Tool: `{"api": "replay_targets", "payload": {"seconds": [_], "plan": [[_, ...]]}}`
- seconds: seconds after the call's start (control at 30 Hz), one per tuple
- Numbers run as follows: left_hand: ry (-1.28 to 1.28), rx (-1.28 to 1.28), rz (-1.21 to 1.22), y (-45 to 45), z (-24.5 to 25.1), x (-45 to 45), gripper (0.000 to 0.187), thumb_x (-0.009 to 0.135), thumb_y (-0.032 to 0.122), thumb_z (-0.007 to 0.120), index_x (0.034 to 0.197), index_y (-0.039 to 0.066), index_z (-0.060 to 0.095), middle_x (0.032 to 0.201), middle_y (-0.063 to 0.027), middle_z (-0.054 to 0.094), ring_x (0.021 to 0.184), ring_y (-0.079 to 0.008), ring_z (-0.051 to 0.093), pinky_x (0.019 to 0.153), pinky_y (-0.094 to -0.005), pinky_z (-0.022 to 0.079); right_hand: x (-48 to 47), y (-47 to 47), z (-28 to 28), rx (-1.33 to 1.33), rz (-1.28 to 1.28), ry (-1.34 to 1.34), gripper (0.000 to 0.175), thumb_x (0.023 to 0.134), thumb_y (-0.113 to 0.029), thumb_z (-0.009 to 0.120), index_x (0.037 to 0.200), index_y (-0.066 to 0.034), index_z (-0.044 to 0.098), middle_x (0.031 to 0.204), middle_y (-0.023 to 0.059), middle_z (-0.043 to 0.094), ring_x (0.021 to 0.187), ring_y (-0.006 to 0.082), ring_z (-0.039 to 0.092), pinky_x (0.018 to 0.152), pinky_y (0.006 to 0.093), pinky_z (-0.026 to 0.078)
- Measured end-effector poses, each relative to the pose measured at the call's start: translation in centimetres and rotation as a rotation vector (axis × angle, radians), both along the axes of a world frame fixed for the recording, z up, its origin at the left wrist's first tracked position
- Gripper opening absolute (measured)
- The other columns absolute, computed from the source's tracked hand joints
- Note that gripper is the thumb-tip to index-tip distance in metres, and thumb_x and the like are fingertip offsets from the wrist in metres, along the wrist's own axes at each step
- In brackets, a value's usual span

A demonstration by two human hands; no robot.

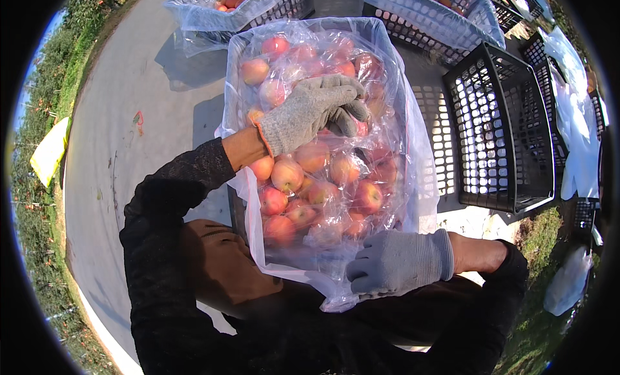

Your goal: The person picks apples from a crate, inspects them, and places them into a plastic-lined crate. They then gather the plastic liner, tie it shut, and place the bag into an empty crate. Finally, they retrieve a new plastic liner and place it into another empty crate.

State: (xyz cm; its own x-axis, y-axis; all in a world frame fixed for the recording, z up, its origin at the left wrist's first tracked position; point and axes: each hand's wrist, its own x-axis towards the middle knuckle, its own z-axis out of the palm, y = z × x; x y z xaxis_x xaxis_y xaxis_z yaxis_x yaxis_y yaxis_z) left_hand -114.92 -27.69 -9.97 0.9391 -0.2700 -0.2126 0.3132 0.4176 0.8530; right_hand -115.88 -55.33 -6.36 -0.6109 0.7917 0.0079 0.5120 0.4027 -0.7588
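A crate lined with a translucent plastic bag point(252, 215) stands before me, full of red and yellow apples point(287, 175). Clear crinkled plastic film lies over many of them. My left hand point(322, 111), in a grey knit glove with an orange cuff edge, is over the middle of the apples with its fingers curled; whether it grips film or an apple I cannot tell. At the crate's near right corner, my right hand point(395, 263), in a grey glove, has its fingers closed on the gathered edge of the liner bag.
An empty black plastic crate point(513, 128) lies tipped at the right, near other crates with plastic bags point(576, 123). Two bag-lined crates point(286, 12) point(436, 21) holding apples stand beyond. Pavement point(145, 147) borders orchard greenery on the left. A yellow bag point(51, 151) lies at its edge.
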Motion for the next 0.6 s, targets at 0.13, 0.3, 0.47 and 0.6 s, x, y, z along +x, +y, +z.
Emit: {"api": "replay_targets", "payload": {"seconds": [0.13, 0.3, 0.47, 0.6], "plan": [[0.119, 0.091, 0.088, 4.0, 0.3, -4.0, 0.034, 0.104, 0.027, 0.049, 0.125, 0.000, 0.055, 0.108, -0.0151, 0.067, 0.086, -0.0182, 0.067, 0.080, -0.0304, 0.056, 3.8, 2.0, 3.8, -0.219, -0.373, 0.841, 0.018, 0.087, -0.010, 0.074, 0.102, -0.0009, 0.070, 0.097, 0.0084, 0.070, 0.085, 0.0186, 0.068, 0.071, 0.0293, 0.054], [-0.087, -0.073, -0.041, 4.5, 2.0, -5.0, 0.063, 0.093, 0.036, 0.067, 0.141, 0.003, 0.044, 0.128, -0.0159, 0.059, 0.106, -0.0212, 0.064, 0.094, -0.0339, 0.051, 7.5, 2.6, 1.5, -0.280, -1.194, 1.006, 0.018, 0.093, -0.017, 0.071, 0.098, 0.0002, 0.069, 0.083, 0.0027, 0.067, 0.068, 0.0074, 0.061, 0.063, 0.0231, 0.053], [-0.263, 0.669, -0.208, -0.3, 4.0, -6.9, 0.050, 0.090, 0.016, 0.072, 0.134, 0.003, 0.052, 0.120, -0.0083, 0.062, 0.106, -0.0156, 0.060, 0.089, -0.0274, 0.050, 7.0, 5.2, 1.7, -0.265, -1.281, 0.942, 0.020, 0.094, -0.019, 0.069, 0.098, 0.0003, 0.068, 0.084, 0.0020, 0.066, 0.065, 0.0063, 0.059, 0.063, 0.0206, 0.052], [-0.172, 0.443, -0.004, 0.0, 2.9, -6.9, 0.028, 0.092, 0.008, 0.068, 0.119, 0.002, 0.063, 0.106, -0.0029, 0.066, 0.092, -0.0089, 0.061, 0.079, -0.0225, 0.050, 8.5, 7.3, 3.5, -0.036, -1.080, 0.901, 0.061, 0.080, -0.020, 0.083, 0.130, 0.0014, 0.057, 0.131, 0.0079, 0.057, 0.110, 0.0098, 0.054, 0.085, 0.0252, 0.049]]}}
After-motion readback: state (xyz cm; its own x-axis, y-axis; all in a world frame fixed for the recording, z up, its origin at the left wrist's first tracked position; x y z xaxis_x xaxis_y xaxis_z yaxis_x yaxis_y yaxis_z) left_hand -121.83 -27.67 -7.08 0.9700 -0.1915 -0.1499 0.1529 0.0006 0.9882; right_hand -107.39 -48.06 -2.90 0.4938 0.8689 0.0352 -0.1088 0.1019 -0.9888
